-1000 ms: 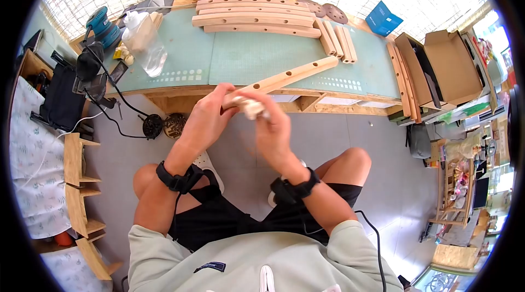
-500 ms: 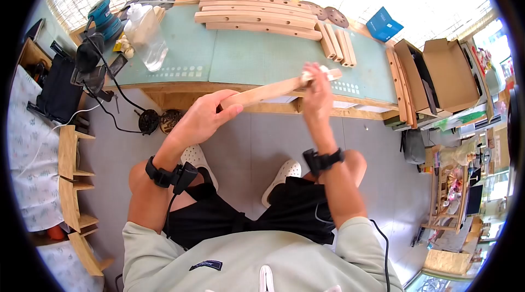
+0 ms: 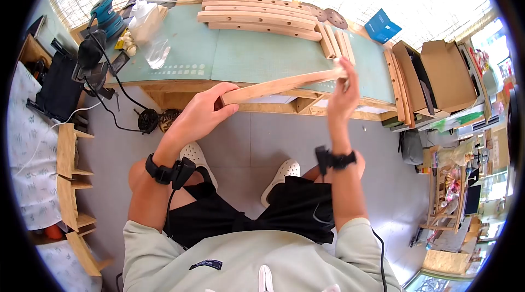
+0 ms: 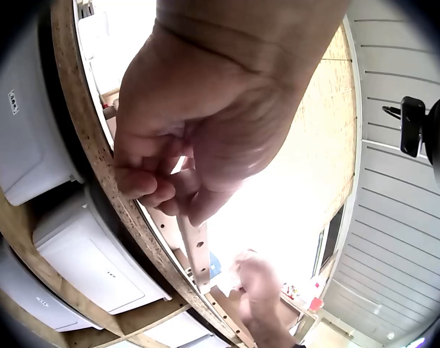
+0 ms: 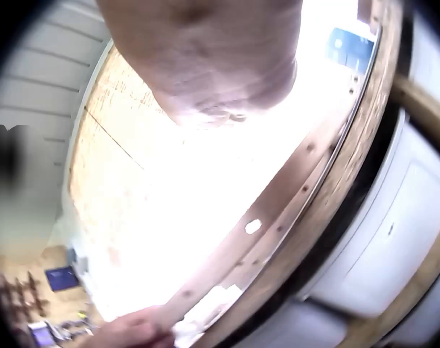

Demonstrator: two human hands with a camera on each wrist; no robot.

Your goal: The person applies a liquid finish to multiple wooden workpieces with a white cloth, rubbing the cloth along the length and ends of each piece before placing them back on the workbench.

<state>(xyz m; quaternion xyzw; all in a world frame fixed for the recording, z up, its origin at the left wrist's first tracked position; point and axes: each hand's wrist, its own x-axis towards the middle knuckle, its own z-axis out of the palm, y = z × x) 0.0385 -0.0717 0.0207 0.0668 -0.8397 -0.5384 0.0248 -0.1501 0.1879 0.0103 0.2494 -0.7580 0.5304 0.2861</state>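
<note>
A long pale wooden rail (image 3: 279,85) with drilled holes along it is held up in front of the bench, slanting from near left to far right. My left hand (image 3: 203,111) grips its near end between thumb and fingers. At the far end my right hand (image 3: 344,95) pinches a crumpled white cloth (image 3: 340,66) against the wood. In the left wrist view the left fingers (image 4: 156,190) curl round the rail end. The right wrist view shows the rail (image 5: 278,192) running away below the right hand (image 5: 212,72), whose fingertips are lost in glare.
Several more drilled rails (image 3: 257,17) and short wooden pieces (image 3: 328,43) lie on the green cutting mat (image 3: 240,56). A clear bottle (image 3: 150,35) and blue sander (image 3: 106,15) stand at left. An open cardboard box (image 3: 445,73) is at right. White drawers (image 4: 96,261) sit under the bench.
The right hand with the cloth has slid along the rail from the near end, beside the left hand, to the far end. The left hand keeps its grip; the rail has turned, its holes facing away.
</note>
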